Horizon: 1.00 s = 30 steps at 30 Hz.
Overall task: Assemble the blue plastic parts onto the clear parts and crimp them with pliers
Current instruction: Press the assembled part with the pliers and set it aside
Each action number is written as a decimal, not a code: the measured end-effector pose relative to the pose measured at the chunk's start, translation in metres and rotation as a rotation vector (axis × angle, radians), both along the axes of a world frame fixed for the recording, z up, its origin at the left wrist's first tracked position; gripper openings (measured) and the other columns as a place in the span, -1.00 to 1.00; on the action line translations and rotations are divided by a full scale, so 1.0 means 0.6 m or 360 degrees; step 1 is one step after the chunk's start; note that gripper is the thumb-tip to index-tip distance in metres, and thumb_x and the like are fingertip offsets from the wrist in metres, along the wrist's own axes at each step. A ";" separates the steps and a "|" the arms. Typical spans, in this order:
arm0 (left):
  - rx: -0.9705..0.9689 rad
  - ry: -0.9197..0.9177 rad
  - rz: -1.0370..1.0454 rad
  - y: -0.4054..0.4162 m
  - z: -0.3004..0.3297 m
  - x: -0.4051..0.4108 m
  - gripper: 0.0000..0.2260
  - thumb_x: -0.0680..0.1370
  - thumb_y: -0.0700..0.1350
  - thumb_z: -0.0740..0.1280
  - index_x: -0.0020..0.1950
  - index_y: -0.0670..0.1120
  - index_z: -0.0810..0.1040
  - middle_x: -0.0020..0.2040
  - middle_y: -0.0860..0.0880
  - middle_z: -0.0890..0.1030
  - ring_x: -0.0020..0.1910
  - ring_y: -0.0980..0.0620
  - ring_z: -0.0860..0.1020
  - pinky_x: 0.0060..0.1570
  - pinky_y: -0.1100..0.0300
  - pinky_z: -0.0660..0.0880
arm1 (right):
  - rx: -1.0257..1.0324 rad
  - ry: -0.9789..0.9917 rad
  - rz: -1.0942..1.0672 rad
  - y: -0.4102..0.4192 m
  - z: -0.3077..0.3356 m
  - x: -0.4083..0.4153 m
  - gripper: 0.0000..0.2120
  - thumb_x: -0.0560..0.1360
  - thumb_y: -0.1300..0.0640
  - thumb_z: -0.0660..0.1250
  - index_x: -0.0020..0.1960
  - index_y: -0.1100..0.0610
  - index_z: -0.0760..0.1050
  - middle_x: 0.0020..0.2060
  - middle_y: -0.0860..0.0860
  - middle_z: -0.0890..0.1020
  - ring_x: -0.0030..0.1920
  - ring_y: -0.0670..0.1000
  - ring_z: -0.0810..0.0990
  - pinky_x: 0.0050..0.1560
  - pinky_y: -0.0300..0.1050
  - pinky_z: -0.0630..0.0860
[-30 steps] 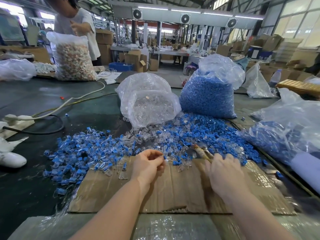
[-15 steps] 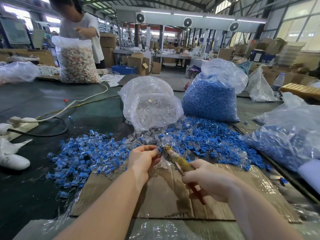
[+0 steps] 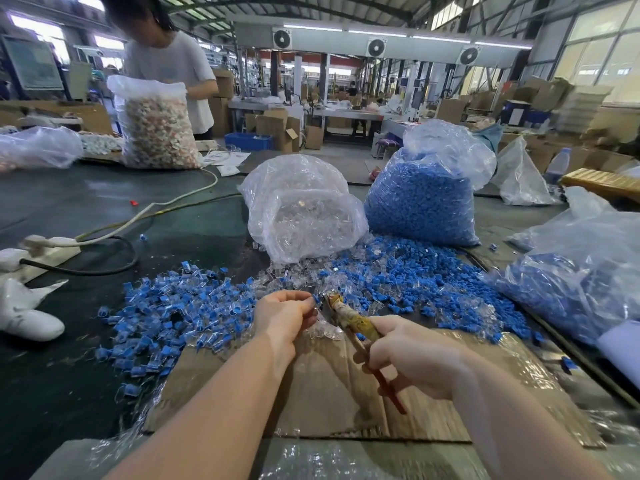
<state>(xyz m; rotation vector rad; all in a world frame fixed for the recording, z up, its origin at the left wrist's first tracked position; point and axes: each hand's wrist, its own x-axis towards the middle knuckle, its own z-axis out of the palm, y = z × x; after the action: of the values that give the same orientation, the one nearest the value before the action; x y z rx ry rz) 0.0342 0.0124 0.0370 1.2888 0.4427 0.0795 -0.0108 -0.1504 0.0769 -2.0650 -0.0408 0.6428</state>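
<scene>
Cardboard [image 3: 322, 386] covers the table's near edge. Left hand [image 3: 282, 315] pinches a blue part [image 3: 316, 299]; right hand [image 3: 412, 355] grips pliers [image 3: 349, 318]. Squeezing comes next, I think.

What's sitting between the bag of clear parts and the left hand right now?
In the head view, loose clear parts spilled from the clear-parts bag lie on the table, mixed with a few blue parts, just ahead of the left hand.

A cardboard sheet [image 3: 329, 386] lies on the tabletop [image 3: 69, 375] nearest the viewer; behind it spread loose parts [image 3: 398, 275], with assembled pieces [image 3: 162, 313] to the left; further back two bags [image 3: 304, 209] stand side by side; another bag [image 3: 581, 282] lies right; a power strip [image 3: 48, 247] sits far left.
</scene>
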 end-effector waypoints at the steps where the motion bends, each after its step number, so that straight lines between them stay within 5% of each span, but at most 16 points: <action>1: -0.0002 0.0004 -0.0005 0.000 0.000 0.000 -0.89 0.46 -0.41 0.33 -0.18 -0.23 0.56 -0.26 -0.15 0.58 -0.34 0.02 0.56 -0.44 0.32 0.53 | -0.0009 0.0000 0.0010 0.000 0.001 -0.001 -0.77 0.43 0.41 0.15 -0.01 0.16 0.41 -0.11 0.12 0.43 -0.09 0.09 0.44 -0.14 -0.01 0.49; 12: 0.0052 -0.0015 -0.0044 -0.001 0.000 0.004 -0.88 0.44 -0.42 0.36 -0.21 -0.22 0.57 -0.27 -0.15 0.58 -0.35 0.01 0.56 -0.46 0.33 0.52 | -0.0045 -0.0048 -0.0003 -0.003 0.006 -0.005 -0.69 0.42 0.40 0.18 0.14 0.21 0.43 -0.10 0.13 0.45 -0.09 0.09 0.43 -0.10 0.00 0.42; 24: -0.0071 -0.0009 -0.0020 -0.013 -0.008 0.003 -0.86 0.44 -0.43 0.34 -0.22 -0.21 0.56 -0.29 -0.13 0.57 -0.37 0.03 0.54 -0.49 0.34 0.50 | -0.0168 -0.0232 0.0014 0.003 0.000 -0.013 -0.79 0.37 0.44 0.11 -0.19 0.15 0.33 -0.32 0.08 0.36 -0.33 0.02 0.31 -0.28 -0.07 0.28; 28: -0.0042 -0.0034 0.0008 -0.013 -0.006 0.002 -0.88 0.45 -0.42 0.35 -0.17 -0.22 0.58 -0.26 -0.13 0.58 -0.34 0.03 0.55 -0.47 0.35 0.50 | 0.0049 -0.0137 -0.0078 -0.003 -0.004 -0.016 -0.81 0.38 0.44 0.20 -0.13 0.19 0.45 -0.33 0.03 0.41 -0.30 -0.01 0.35 -0.28 -0.13 0.32; 30: 0.0016 -0.0064 0.0020 -0.012 -0.003 0.000 -0.90 0.45 -0.41 0.35 -0.14 -0.23 0.58 -0.26 -0.13 0.59 -0.33 0.03 0.55 -0.42 0.31 0.51 | 0.0291 -0.0024 -0.0177 -0.008 -0.007 -0.017 -0.66 0.36 0.47 0.22 -0.03 0.12 0.56 -0.35 0.02 0.46 -0.27 0.01 0.39 -0.29 -0.15 0.33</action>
<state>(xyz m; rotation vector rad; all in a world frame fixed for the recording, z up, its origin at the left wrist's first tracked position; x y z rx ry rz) 0.0343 0.0051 0.0354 1.2923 0.4168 0.1182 -0.0209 -0.1552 0.0725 -1.8815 0.0064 0.5347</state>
